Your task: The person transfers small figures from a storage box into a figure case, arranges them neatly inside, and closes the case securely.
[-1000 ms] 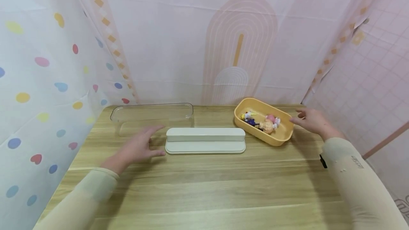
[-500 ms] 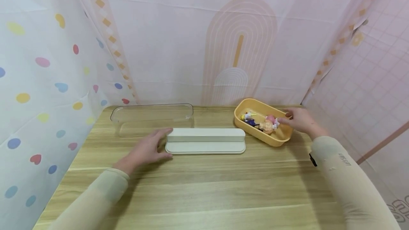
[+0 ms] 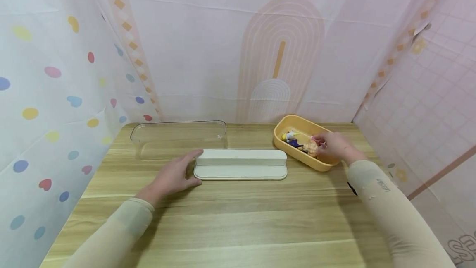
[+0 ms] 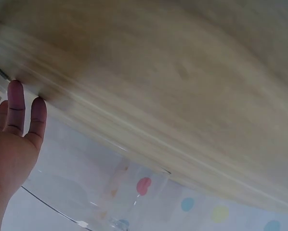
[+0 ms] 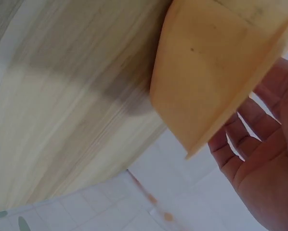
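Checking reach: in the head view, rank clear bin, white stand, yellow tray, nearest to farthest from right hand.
1. Yellow tray: directly under right hand
2. White stand: left of tray
3. Clear bin: farther left, toward the back

I read this as a curtained-off booth (image 3: pixel 223 73); can't tell what kind of building it's in. Walled in on three sides: coloured spots (image 3: pixel 21 166) on the left sheet (image 3: pixel 22 140), a pale arch (image 3: pixel 260 53) on the back sheet (image 3: pixel 197 53), grid lines (image 3: pixel 427 94) plus lettering (image 3: pixel 461 251) on the right sheet (image 3: pixel 412 135). All three look creased, like hung cloth. Wood-grain tabletop (image 3: pixel 238 226) runs right up to the back sheet.
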Motion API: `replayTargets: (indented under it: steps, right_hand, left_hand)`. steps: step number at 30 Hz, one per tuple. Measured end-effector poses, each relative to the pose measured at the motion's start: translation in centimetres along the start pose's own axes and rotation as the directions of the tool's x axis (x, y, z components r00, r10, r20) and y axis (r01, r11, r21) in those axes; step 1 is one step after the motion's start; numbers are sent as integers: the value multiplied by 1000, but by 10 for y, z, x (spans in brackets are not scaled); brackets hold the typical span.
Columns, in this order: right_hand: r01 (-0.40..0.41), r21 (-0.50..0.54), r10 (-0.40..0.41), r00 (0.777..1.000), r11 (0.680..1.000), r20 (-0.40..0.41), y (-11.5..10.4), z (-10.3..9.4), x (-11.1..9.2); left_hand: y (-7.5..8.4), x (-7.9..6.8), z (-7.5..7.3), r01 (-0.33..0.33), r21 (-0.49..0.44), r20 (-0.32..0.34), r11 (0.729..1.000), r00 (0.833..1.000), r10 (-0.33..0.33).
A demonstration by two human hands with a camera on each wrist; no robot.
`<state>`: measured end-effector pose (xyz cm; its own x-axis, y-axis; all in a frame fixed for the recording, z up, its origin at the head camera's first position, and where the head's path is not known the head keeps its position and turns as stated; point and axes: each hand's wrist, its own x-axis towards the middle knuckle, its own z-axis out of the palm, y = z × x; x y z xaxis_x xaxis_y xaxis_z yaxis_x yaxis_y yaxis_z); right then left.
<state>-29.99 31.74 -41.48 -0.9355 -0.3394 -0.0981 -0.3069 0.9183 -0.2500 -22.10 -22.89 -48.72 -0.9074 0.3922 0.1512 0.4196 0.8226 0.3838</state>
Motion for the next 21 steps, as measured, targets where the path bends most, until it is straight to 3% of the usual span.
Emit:
replayTargets:
  steps: [9, 21]
  right_hand:
    - [-51, -36, 50, 998, 998, -31, 3, 9, 3]
    - [-74, 9, 74, 995, 997, -66, 5, 15, 0]
  left_hand:
    - [-2, 1, 5, -16, 7, -34, 1000, 999, 16]
    - [-2, 0, 4, -18, 3, -39, 1000, 999, 18]
